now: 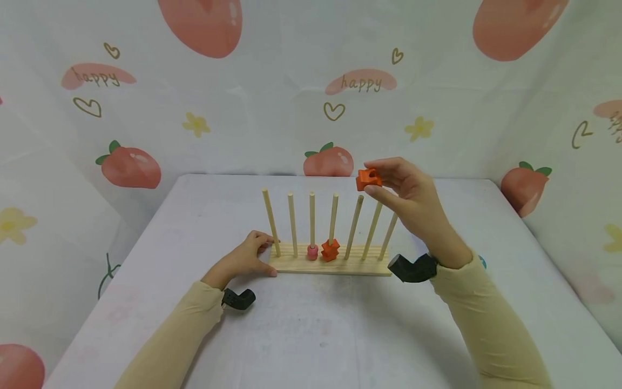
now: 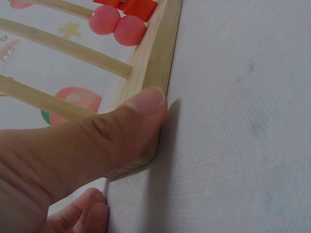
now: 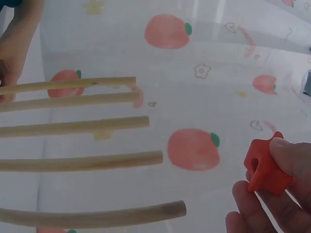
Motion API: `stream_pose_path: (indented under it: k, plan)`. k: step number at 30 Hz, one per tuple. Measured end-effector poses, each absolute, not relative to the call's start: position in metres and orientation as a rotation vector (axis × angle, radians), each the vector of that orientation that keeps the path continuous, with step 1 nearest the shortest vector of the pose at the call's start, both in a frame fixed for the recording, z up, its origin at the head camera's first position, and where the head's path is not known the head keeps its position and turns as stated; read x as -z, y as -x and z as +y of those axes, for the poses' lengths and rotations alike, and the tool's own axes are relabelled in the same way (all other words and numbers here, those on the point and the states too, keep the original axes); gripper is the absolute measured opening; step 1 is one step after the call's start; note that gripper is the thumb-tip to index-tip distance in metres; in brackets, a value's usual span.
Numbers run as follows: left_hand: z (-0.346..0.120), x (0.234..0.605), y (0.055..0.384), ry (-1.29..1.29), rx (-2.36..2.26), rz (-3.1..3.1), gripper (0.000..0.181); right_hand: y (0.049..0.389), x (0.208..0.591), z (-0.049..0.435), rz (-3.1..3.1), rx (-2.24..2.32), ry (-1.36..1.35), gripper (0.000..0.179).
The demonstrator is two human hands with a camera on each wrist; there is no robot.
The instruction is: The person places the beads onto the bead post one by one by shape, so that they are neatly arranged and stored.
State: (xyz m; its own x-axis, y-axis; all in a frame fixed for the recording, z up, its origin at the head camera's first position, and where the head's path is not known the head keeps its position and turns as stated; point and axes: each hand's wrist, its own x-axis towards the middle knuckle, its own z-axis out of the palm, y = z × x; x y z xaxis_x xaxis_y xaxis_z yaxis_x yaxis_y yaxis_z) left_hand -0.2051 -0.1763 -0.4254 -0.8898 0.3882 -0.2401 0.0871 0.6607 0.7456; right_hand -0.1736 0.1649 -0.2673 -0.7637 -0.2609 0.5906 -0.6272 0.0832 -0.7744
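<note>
My left hand (image 1: 249,256) grips the left end of a wooden peg board (image 1: 335,267), thumb on its front edge and fingers behind. In the left wrist view the thumb (image 2: 131,119) presses the base near its corner. Raised above the pegs on the right side, my right hand (image 1: 413,202) pinches an orange star-shaped bead (image 3: 262,167) between thumb and fingers. The bead's hole shows in the right wrist view, and it is apart from the peg tips. A pink knobbly bead (image 1: 312,252) sits low on one peg, and an orange star-shaped bead (image 1: 330,250) on the peg beside it.
Several upright wooden pegs (image 1: 269,221) stand in a row along the board; the rightmost are partly behind the right hand. The board rests on a white-covered table (image 1: 311,335). A cloth printed with peaches (image 1: 272,108) hangs behind. A small blue thing (image 1: 482,261) shows beside the right sleeve.
</note>
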Motion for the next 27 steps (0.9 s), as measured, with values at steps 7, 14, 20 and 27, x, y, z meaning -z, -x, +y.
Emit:
stream_pose_path:
  k: [7,14,20,27]
  plan:
    - [-0.177,0.427,0.206,-0.4,-1.09,2.509,0.078,0.183,0.27,0.152,-2.152,-1.669,-0.933,0.036]
    - [-0.177,0.426,0.206,-0.375,-1.101,2.499,0.079,0.19,0.273,0.145,-2.251,-1.579,-0.93,0.035]
    - [-0.177,0.426,0.205,-0.377,-1.112,2.491,0.082,0.192,0.274,0.142,-2.365,-1.462,-0.909,0.034]
    - [-0.177,0.426,0.205,-0.381,-1.105,2.497,0.08,0.193,0.273,0.138,-2.435,-1.35,-0.906,0.035]
